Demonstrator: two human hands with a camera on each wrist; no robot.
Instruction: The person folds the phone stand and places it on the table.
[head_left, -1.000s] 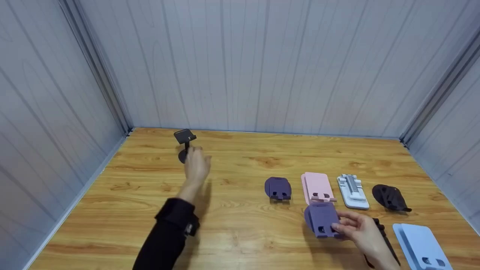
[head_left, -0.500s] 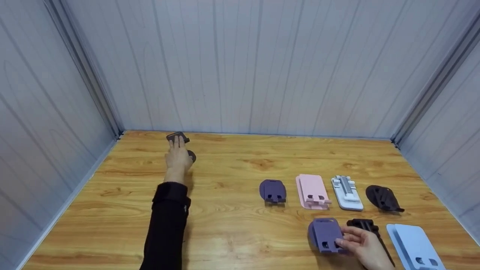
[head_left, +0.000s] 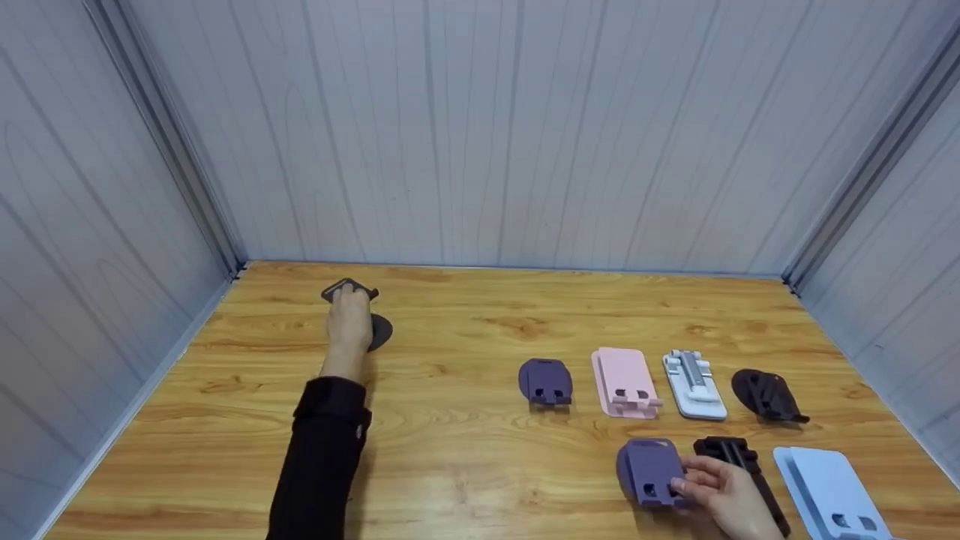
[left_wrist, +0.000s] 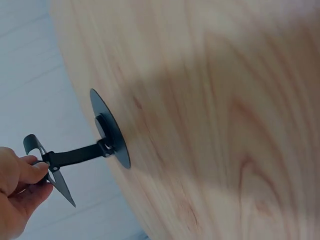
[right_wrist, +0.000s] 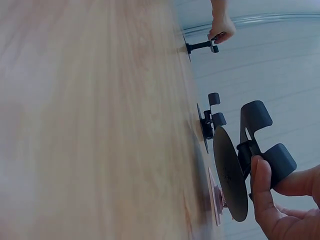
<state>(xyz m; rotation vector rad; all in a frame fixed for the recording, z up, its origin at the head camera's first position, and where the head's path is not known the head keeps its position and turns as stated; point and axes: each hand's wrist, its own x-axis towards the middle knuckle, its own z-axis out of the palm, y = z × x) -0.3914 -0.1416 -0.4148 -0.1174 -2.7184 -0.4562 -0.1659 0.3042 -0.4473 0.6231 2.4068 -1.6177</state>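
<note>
At the back left of the table, a dark phone stand (head_left: 381,332) rests on its round base, with its arm up from it. My left hand (head_left: 349,322) grips its top plate; the left wrist view shows thumb and fingers pinching the plate beside the hinge of the arm (left_wrist: 77,155). At the front right, my right hand (head_left: 731,496) holds a folded purple phone stand (head_left: 651,472) by its right edge. The right wrist view shows its round base (right_wrist: 230,175) held off the table, the thumb near the hinge.
Behind the right hand stand a smaller purple phone stand (head_left: 546,381), a pink one (head_left: 626,375), a white one (head_left: 695,386) and a black one (head_left: 769,395). Another black stand (head_left: 761,480) and a light blue one (head_left: 832,487) lie beside that hand. Panel walls (head_left: 480,135) enclose the table.
My left hand has moved from the right of the dark stand's arm onto its top plate, which now sits lower. The right hand has brought the purple stand slightly nearer the front edge.
</note>
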